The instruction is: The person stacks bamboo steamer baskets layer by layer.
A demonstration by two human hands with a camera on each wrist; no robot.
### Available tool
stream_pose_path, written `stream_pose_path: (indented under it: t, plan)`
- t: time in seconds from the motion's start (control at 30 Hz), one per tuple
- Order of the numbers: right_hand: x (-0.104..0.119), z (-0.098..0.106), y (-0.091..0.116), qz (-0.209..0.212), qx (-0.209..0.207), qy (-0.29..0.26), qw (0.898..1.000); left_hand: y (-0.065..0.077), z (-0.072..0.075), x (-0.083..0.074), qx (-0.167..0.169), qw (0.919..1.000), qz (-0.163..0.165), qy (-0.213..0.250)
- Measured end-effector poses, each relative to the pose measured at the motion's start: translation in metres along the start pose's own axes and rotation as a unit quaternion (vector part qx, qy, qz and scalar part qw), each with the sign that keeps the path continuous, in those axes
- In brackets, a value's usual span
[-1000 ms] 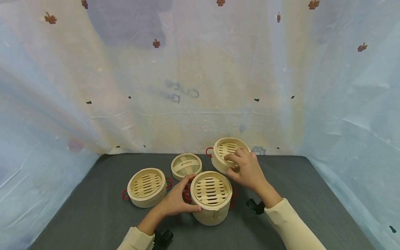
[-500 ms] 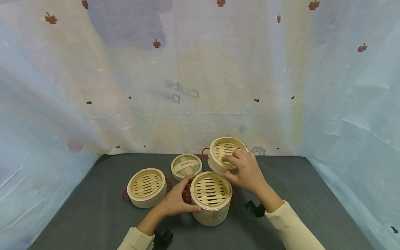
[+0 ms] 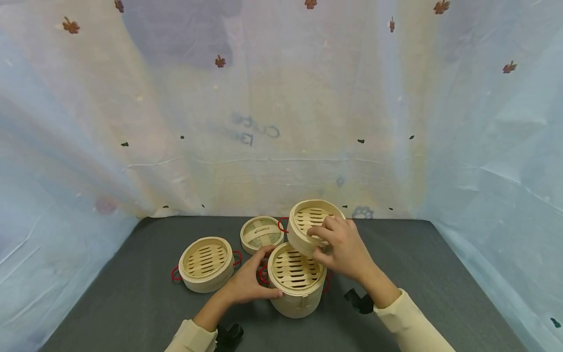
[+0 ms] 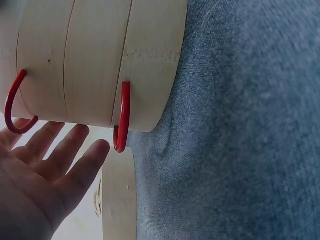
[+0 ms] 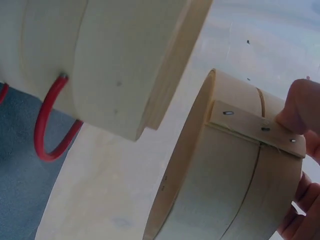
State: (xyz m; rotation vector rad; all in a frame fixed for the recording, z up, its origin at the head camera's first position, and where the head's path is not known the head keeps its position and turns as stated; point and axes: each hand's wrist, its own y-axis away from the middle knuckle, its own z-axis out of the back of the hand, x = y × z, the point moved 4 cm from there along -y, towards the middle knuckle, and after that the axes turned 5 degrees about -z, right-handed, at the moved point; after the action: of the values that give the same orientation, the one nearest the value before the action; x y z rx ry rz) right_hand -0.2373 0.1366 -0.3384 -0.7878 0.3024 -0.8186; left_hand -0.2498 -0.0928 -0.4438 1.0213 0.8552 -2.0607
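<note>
Now the right hand (image 3: 343, 246) is bringing its pinched steamer tier (image 3: 310, 220) leftward, seemingly nearing alignment, over the far side of the stack (image 3: 296, 279), whose left side the spread left hand (image 3: 249, 282) is flanking.

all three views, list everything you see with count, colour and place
Backdrop sheet: one, pale blue and cream, behind
Clover marks: seven, brown, on the sheet
Table top: one, dark grey, below
Steamer stack: one, at least two tiers, pale tan, front centre
Raised steamer basket: one, pale tan, above the stack's far side
Left steamer basket: one, pale tan, left of the stack
Steamer lid: one, tan and greenish, behind the stack
Handles: several, red, on basket sides
Wrist cameras: two, black, at wrists
Sleeves: two, cream, forearms
Left hand: one, bare, against the stack
Right hand: one, bare, gripping the raised basket
</note>
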Motion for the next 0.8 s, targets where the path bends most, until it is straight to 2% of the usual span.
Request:
stream_pose_path:
  t: [0.27,0.53,0.8]
  plan:
    - [0.014,0.005,0.003,0.003,0.031,-0.006,0.999,0.000,0.000,0.000,0.001,1.0000,-0.002,0.002]
    - [0.024,0.008,0.006,0.012,0.033,-0.024,0.999,0.001,0.001,-0.003,-0.006,0.9999,-0.016,0.001]
    - [0.032,0.010,0.010,0.015,0.039,-0.038,0.998,0.002,0.001,-0.007,-0.011,0.9998,-0.013,-0.012]
